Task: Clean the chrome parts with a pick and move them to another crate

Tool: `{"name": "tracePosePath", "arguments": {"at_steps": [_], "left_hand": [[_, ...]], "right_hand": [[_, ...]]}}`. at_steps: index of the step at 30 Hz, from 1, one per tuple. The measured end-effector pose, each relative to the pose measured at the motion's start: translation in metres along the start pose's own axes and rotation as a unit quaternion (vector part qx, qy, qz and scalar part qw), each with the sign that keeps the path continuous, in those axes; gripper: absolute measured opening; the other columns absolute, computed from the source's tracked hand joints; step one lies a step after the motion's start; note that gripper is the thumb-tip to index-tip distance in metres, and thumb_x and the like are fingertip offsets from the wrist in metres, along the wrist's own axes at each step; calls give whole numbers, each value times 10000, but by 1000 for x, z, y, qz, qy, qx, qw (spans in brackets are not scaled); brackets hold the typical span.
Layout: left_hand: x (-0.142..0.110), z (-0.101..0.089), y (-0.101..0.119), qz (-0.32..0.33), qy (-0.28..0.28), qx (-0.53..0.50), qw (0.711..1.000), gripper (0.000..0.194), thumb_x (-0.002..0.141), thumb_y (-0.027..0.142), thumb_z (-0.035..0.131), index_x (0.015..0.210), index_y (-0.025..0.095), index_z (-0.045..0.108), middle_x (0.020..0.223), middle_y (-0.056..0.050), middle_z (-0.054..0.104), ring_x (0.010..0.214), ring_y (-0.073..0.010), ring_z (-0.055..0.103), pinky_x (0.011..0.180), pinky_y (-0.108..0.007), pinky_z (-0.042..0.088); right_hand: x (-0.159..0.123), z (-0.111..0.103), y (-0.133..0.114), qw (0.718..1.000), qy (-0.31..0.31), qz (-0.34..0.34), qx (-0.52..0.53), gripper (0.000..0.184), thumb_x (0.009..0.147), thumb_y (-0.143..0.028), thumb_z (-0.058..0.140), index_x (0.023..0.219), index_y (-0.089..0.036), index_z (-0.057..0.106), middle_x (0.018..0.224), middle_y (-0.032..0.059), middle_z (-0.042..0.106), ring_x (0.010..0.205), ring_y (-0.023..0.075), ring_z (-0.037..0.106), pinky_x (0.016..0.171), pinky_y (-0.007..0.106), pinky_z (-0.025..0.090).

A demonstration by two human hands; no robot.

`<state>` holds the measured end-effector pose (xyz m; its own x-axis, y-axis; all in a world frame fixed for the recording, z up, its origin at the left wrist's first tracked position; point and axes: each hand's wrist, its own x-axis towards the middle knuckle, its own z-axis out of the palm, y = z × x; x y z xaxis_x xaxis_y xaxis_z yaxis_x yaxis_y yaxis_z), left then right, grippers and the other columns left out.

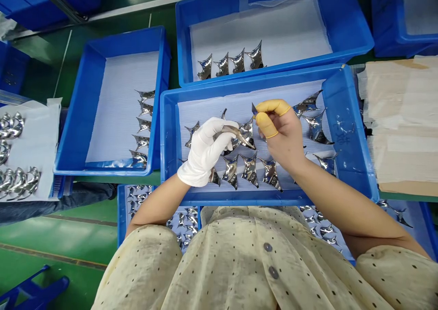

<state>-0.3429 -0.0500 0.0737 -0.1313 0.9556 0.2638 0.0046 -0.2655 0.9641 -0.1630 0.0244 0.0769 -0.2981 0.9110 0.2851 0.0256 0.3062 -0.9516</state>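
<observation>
Below the near wall of the tray point(169, 141), shiny pieces point(186, 219) lie in a lower bin point(121, 219), partly hidden by the shirt point(253, 255). Inside that wall sits a row of pointed metal parts point(249, 169), and above the tray's middle are both hands. The white-gloved left hand point(204, 152) pinches the held part point(238, 133) between thumb and forefinger. Seen nearly edge-on, the held part slants with its long axis rightward and toward the tray's near wall, its free end on the right hand's side. The right hand point(282, 136), yellow covers point(268, 125) on thumb and forefinger, has those two brought together on what looks like a small blade point(253, 109) pointing toward the tray's far wall. That blade shows beyond the free end, with a gap between; which is higher I cannot tell. The left hand, touching the held part, is the nearer. Left of the tray, a side box point(78, 132) holds five more; right of it are packing sheets point(404, 127). Beyond the tray's far wall, a long box point(181, 41) holds four.
</observation>
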Motion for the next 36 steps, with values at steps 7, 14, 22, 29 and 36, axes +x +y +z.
{"name": "tracePosePath", "arguments": {"at_steps": [7, 14, 22, 29, 36], "left_hand": [[-1, -3, -2, 26, -2, 46, 999, 170, 1029, 351, 677, 1131, 242, 757, 973, -17, 728, 620, -88, 639, 657, -255, 551], [0, -3, -1, 29, 4, 30, 999, 155, 1013, 354, 707, 1100, 242, 771, 972, -15, 728, 612, -78, 639, 669, -253, 557], [7, 0, 3, -79, -9, -82, 993, 335, 966, 536, 739, 994, 203, 728, 691, 5, 684, 552, -109, 634, 565, -233, 538], [6, 0, 0, -97, -14, -107, 989, 347, 970, 544, 736, 965, 200, 695, 603, 25, 645, 498, -99, 600, 533, -218, 510], [6, 0, 1, -143, 12, -86, 986, 389, 910, 578, 792, 1002, 207, 723, 501, 65, 581, 358, -74, 464, 379, -206, 352]], "right_hand": [[2, -3, -2, 994, -77, 50, 65, 363, 983, -619, 677, 1048, -263, 638, 893, 26, 624, 654, 133, 493, 570, 298, 462], [-1, -3, -6, 991, -102, 54, 63, 396, 1001, -643, 632, 1049, -253, 679, 890, 48, 674, 752, 164, 615, 667, 343, 552], [1, -7, -9, 994, -93, 36, 44, 404, 983, -654, 656, 1061, -260, 696, 1061, 69, 740, 793, 161, 651, 708, 348, 583], [4, -12, -15, 992, -123, 1, 23, 354, 1006, -599, 649, 1052, -260, 740, 975, 59, 704, 829, 175, 642, 722, 345, 557], [-1, -6, -13, 983, -168, 3, 74, 361, 840, -464, 880, 1082, -228, 752, 918, 27, 693, 720, 122, 595, 585, 268, 476]]}}
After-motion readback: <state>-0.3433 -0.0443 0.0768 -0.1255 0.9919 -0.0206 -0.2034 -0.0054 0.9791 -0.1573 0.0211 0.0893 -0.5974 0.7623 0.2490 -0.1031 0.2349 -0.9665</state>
